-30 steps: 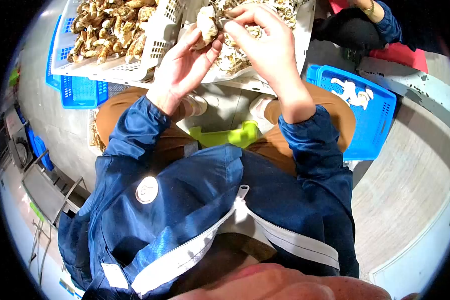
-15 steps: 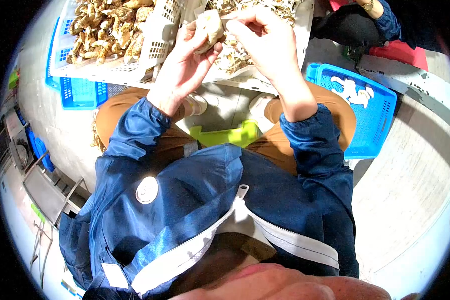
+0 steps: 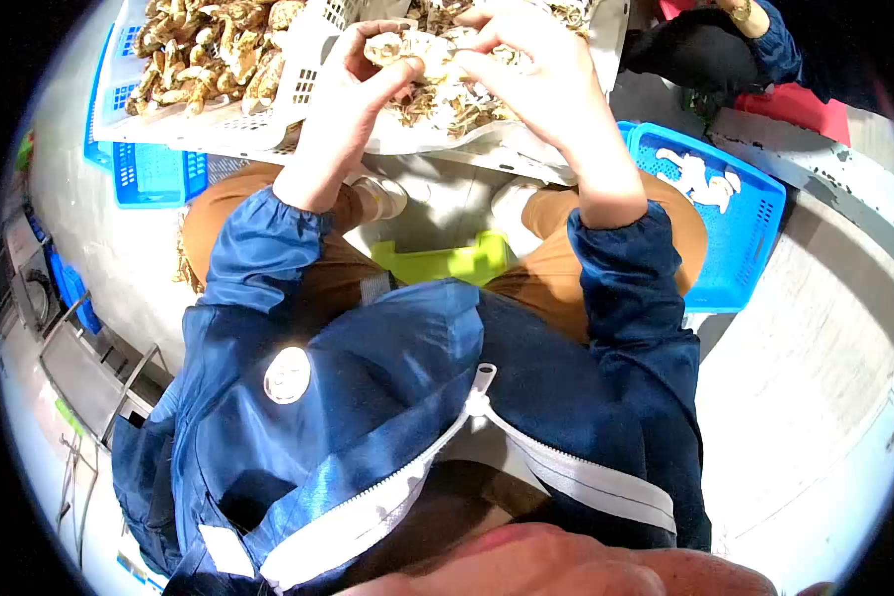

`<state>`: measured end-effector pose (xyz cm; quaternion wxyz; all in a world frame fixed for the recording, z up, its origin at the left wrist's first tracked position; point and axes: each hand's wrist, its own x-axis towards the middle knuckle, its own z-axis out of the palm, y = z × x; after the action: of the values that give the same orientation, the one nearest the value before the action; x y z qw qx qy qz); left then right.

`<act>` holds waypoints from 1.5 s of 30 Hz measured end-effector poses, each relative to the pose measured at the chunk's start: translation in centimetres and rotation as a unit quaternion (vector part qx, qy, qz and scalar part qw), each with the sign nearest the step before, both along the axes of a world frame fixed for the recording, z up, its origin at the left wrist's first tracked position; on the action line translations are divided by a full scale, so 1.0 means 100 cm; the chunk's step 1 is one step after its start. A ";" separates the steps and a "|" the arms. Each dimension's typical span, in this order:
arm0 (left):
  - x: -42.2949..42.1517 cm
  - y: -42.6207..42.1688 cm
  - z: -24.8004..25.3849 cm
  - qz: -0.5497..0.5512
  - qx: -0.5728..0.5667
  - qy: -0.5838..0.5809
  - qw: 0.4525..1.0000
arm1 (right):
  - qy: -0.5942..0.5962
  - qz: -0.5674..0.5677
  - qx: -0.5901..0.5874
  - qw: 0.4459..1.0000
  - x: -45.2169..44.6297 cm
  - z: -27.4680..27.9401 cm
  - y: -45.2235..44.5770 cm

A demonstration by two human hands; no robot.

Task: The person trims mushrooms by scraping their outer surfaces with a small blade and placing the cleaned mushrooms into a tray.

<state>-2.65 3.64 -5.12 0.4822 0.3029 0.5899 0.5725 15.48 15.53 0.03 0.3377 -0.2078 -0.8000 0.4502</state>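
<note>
A pale mushroom [image 3: 407, 47] lies sideways between my hands, above a white tray [image 3: 526, 149] of thin peelings and scraps [image 3: 457, 104]. My left hand [image 3: 353, 84] grips its left end between thumb and fingers. My right hand [image 3: 531, 70] is pinched at its right side; whatever sits between those fingertips is too small to make out. To the left, a white perforated basket [image 3: 199, 134] holds many brown, dirt-covered mushrooms [image 3: 209, 60].
A blue basket [image 3: 730, 248] with several white pieces [image 3: 700, 179] is by my right knee. Another blue basket [image 3: 154, 179] is under the white one. A yellow-green stool [image 3: 447, 263] shows between my legs. A co-worker's arm [image 3: 765, 35] is at the upper right, near a red object [image 3: 800, 109].
The mushroom has turned from upright to sideways in my left hand. Both hands have moved slightly up and apart.
</note>
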 end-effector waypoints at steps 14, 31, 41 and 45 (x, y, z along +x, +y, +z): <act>0.008 0.000 0.013 -0.004 0.016 0.056 0.998 | -0.118 -0.048 -0.110 0.986 -0.004 -0.029 -0.008; -0.015 0.001 0.001 0.005 0.024 -0.296 0.955 | -0.050 -0.051 -0.084 0.994 -0.003 -0.002 -0.001; -0.019 -0.002 -0.017 0.022 0.017 -0.268 0.963 | 0.013 0.019 -0.097 0.995 -0.001 -0.032 -0.005; -0.020 -0.004 -0.016 0.021 0.011 -0.274 0.962 | 0.023 0.028 -0.253 0.967 0.001 -0.029 -0.007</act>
<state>-4.66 3.27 -6.71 0.6095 0.1277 0.4352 0.6503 15.62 14.86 -2.84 0.2796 -0.2540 -0.6577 0.6517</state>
